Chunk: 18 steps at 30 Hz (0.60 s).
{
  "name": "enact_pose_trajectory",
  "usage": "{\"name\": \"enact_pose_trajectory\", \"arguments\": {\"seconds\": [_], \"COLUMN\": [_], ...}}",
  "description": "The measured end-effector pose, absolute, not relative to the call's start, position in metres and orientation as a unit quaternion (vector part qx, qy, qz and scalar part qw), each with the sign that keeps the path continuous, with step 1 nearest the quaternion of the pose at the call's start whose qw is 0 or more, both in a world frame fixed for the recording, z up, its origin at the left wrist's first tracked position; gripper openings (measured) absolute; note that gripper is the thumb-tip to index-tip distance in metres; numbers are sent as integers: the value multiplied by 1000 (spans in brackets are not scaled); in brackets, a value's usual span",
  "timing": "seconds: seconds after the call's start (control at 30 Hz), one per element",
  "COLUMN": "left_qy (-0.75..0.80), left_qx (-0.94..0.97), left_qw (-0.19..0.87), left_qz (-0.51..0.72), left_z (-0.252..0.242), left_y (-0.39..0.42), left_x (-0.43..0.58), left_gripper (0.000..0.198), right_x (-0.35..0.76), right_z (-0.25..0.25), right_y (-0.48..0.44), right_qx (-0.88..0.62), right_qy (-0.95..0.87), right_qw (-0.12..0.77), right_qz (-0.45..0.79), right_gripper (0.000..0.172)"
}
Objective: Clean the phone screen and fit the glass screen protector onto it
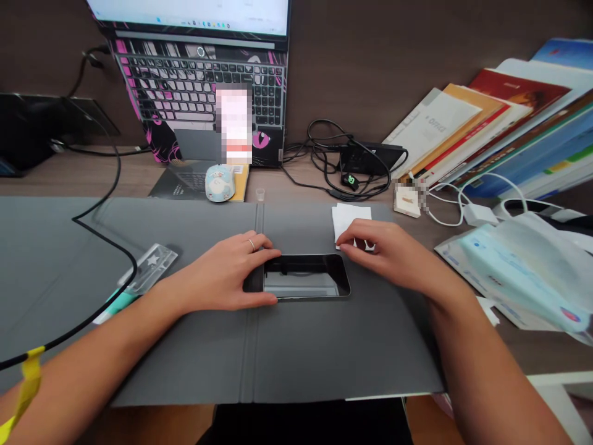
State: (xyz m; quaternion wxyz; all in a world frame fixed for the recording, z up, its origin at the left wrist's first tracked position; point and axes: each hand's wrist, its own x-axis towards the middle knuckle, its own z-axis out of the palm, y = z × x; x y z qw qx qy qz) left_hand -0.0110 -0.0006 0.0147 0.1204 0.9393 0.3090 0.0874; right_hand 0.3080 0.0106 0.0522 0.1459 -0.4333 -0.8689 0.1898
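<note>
While the phone (308, 278) lies on the mat (343, 352) — likely slick, best held by its edges — our left hand (227, 272) grips those; we cannot tell if our narrowed right hand (389, 250) holds tissue (349, 217).

black phone (307, 276) — grey mat (333, 352)

Phone (308, 276): slim, round-cornered, glossy black face up, screen dark apart from pale grey reflections. Lying flat on the grey mat (324, 352), long sides running left to right. White sheet (351, 215): small, squarish, flat on the same mat close to its far edge, just beyond the phone's right end, near side partly hidden from sight.
</note>
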Motion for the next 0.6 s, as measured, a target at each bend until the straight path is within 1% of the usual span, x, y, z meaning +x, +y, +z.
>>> {"name": "enact_pose_trajectory", "arguments": {"seconds": [0.2, 0.6], "left_qy": [326, 322], "left_qx": [932, 932], "left_qw": [122, 122], "left_qz": [106, 114], "left_z": [13, 11], "left_y": [-2, -3], "left_x": [-9, -8], "left_gripper": [73, 64], "right_x": [306, 306], "right_z": [49, 41], "right_y": [12, 12], "right_qx": [-443, -440], "right_qy": [-866, -859], "right_qw": [118, 75], "right_qz": [200, 251], "right_gripper": [20, 22]}}
